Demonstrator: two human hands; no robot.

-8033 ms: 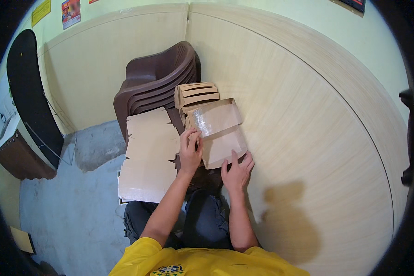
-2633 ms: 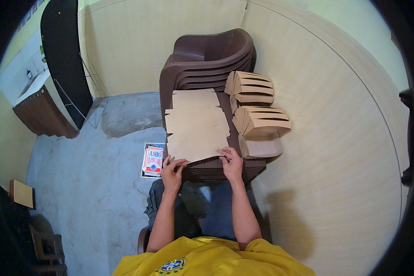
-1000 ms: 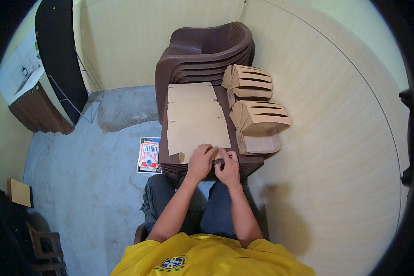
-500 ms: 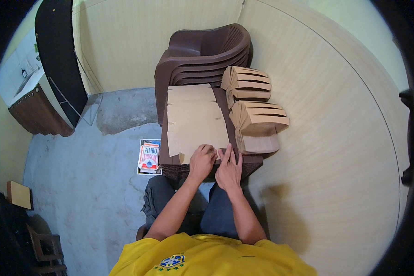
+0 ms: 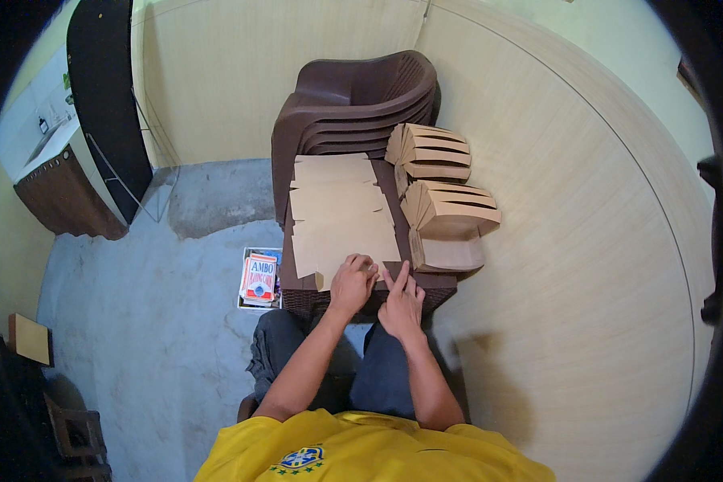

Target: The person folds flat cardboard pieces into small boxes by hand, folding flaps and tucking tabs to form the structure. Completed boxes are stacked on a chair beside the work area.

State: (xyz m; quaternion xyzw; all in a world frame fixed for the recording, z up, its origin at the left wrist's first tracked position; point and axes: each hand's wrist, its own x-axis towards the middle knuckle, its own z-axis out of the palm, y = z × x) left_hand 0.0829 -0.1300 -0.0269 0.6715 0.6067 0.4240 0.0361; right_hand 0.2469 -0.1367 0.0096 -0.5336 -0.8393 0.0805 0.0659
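A flat tan cardboard sheet [image 5: 341,221] with slits and small tabs along its edges lies on a brown woven-sided table [image 5: 301,293]; other sheets seem to overlap beneath it. At the sheet's near right corner my left hand [image 5: 354,285] is closed, fingers curled and pinching the edge; the fingertips partly hide the spot. Just right of it, my right hand [image 5: 402,307] has its index finger stretched forward and the others loosely bent. Its thumb side is close to the same corner, and nothing shows in its grip.
Two bundles of folded cardboard, the nearer bundle [image 5: 450,225] and the farther bundle [image 5: 430,153], stand along the table's right side by the wall. Stacked brown plastic chairs [image 5: 353,100] rise behind. A box of printed packs [image 5: 259,277] sits on the floor at left.
My right hand has drawn back slightly, its fingers less spread and a little farther from the sheet's corner. My left hand keeps its place on the edge.
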